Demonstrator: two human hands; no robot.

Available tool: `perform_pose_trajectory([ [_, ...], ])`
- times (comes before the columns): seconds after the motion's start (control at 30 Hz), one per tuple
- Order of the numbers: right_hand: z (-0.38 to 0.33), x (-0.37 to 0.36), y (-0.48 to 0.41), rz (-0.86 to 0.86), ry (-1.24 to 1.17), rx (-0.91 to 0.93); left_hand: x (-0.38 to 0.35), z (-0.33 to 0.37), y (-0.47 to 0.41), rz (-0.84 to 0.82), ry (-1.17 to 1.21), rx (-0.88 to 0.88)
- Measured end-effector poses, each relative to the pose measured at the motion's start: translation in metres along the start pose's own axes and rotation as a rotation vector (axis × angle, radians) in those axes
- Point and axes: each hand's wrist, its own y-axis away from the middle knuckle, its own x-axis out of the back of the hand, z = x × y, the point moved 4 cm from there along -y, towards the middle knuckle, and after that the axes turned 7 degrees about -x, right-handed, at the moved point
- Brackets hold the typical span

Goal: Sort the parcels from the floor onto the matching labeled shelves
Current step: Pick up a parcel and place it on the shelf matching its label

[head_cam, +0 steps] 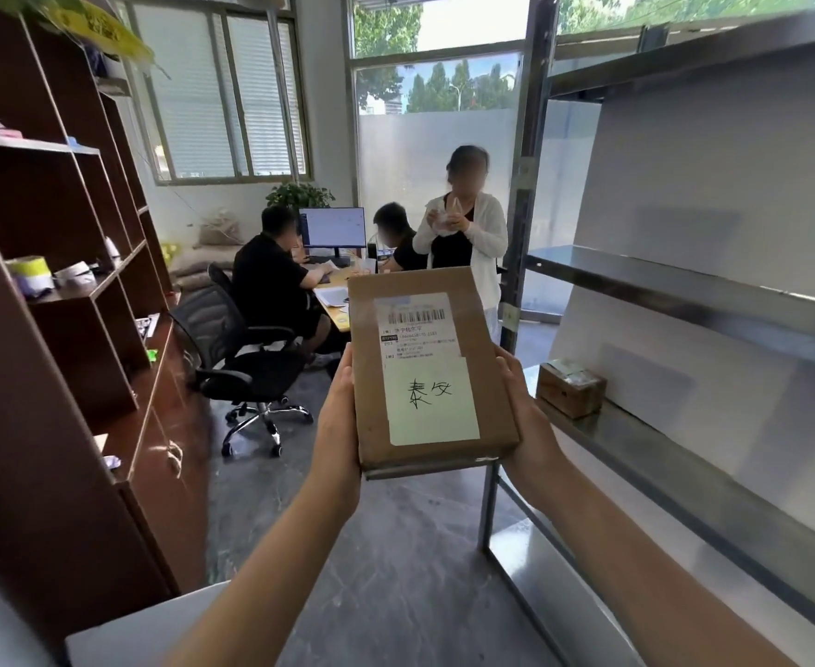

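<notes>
A flat brown cardboard parcel (485, 377) is held up in front of me, its face towards the camera. It carries a printed barcode label and a white sticker with handwritten characters. My left hand (340, 426) grips its left edge and my right hand (528, 416) grips its right edge. To the right stands a grey metal shelf rack (675, 276) with several levels. A small brown taped box (571, 388) sits on its lower level, just right of my right hand.
A dark wooden shelving unit (58, 281) with small items fills the left side. Ahead, two people sit at a desk (335, 310) with a monitor, a third stands beside them, and a black office chair (246, 358) stands on the grey floor. A white surface (121, 633) lies at bottom left.
</notes>
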Motion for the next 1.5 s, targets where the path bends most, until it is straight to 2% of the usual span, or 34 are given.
perform_pose_trajectory([
  [0.47, 0.038, -0.037, -0.105, -0.099, -0.083, -0.088, 0.052, -0.026, -0.070, 0.142, 0.004, 0.052],
  [0.73, 0.030, -0.039, -0.200, -0.155, -0.059, -0.080, 0.044, -0.031, -0.146, 0.216, -0.031, -0.028],
  [1.03, 0.026, -0.027, -0.302, -0.221, -0.128, -0.116, 0.030, -0.054, -0.230, 0.349, -0.047, -0.003],
  [1.5, 0.055, -0.030, -0.402, -0.238, -0.127, -0.160, 0.051, -0.095, -0.318, 0.376, -0.082, -0.016],
])
